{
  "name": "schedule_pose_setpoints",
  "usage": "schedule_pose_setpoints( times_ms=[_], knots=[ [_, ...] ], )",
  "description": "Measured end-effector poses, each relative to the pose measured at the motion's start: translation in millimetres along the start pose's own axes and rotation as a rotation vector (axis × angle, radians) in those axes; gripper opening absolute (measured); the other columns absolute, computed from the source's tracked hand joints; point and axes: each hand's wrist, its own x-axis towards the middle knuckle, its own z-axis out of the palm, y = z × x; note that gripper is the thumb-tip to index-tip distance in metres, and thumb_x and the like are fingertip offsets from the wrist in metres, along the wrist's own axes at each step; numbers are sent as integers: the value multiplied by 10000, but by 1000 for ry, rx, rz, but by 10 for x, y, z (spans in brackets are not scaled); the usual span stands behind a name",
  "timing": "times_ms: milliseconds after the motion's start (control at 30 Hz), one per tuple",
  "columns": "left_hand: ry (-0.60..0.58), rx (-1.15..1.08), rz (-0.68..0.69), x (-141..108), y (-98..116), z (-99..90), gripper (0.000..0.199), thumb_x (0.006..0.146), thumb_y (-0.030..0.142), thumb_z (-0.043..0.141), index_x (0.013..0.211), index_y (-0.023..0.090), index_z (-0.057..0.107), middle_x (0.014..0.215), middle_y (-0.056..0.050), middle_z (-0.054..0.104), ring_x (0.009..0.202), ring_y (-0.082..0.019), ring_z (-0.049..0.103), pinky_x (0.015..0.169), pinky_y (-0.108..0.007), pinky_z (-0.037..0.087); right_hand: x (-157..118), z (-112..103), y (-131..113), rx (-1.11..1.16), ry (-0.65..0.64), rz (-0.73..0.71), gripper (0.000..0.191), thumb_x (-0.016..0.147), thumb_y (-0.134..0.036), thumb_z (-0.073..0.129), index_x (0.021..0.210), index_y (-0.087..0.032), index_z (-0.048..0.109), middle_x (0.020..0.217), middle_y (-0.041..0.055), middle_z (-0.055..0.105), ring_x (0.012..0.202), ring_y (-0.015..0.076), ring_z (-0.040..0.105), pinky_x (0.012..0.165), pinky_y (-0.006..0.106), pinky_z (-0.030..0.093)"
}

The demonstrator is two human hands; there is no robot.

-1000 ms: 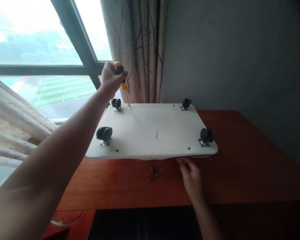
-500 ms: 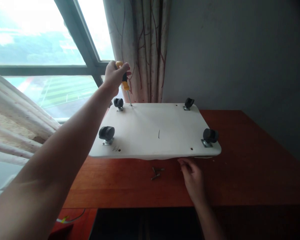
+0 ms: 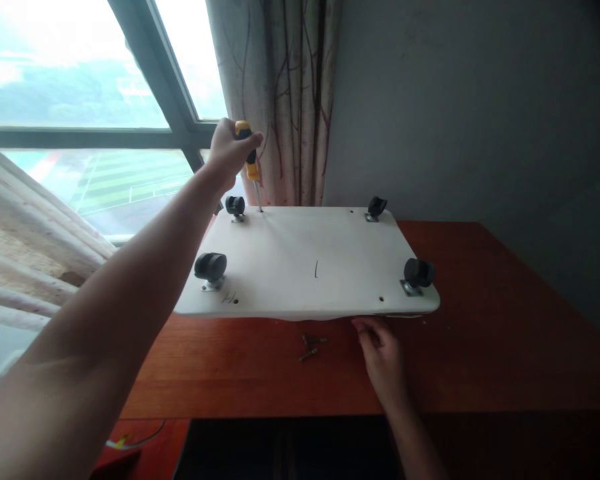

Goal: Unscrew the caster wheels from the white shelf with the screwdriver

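My left hand (image 3: 233, 150) is closed round a yellow and black screwdriver (image 3: 251, 167), held almost upright. Its shaft tip meets a hole near the far left edge of a white board (image 3: 300, 247). Black casters on metal plates stand up at the board's corners, among them a near left caster (image 3: 211, 267) and a near right caster (image 3: 419, 273). By the board's front edge, right of centre, is my right hand (image 3: 383, 357), its fingers curled together; what they hold, if anything, is hidden. Several screws (image 3: 310, 348) lie loose in front of the board.
The board rests on a reddish-brown wooden table (image 3: 480, 320). Behind it hang a patterned curtain (image 3: 295, 100) and a grey wall (image 3: 455, 120). A window (image 3: 80, 80) is on the left. Below the table's front edge are a dark surface (image 3: 280, 447) and a cable (image 3: 147, 440).
My left fingers have shifted round the screwdriver's handle, with the thumb now extended across it. The screwdriver tip stays at the same hole. My right hand has hardly moved.
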Motion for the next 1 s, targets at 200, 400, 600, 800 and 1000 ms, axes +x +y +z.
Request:
schedule_pose_setpoints(
  times_ms=[200,400,600,800,1000],
  knots=[
    [183,-137,-173,28,42,65,476,651,383,825,918,285,442,724,42,536,748,-172,501,742,-466,462,1,-2,-4,-11,-11,1,271,899,-429,582,967,-204,717,1020,95,730,956,240,681,880,370,523],
    [139,-28,-101,56,-40,17,343,699,287,739,871,259,444,782,23,545,816,-161,481,788,-426,447,-3,1,-12,-15,-23,-3,278,912,-428,566,981,-200,710,1057,104,719,979,243,669,898,375,511],
    [194,13,-22,2,-114,0,416,762,313,758,958,260,395,796,39,482,745,-125,472,783,-410,463,0,4,-18,-22,-30,-3,288,919,-438,559,977,-199,709,1049,99,716,980,241,663,907,375,501],
    [220,-81,-78,101,-139,16,290,782,154,663,996,242,487,781,14,502,680,-135,510,625,-297,473,-5,7,-10,-15,-25,-18,288,921,-434,562,981,-194,710,1033,103,718,971,245,665,894,380,506],
    [208,-25,-44,21,-97,17,321,763,90,663,909,231,414,940,-17,585,682,-120,554,643,-312,525,-10,2,17,-15,-30,-13,265,924,-422,567,988,-207,708,1053,88,710,985,233,660,900,367,501]
  ],
)
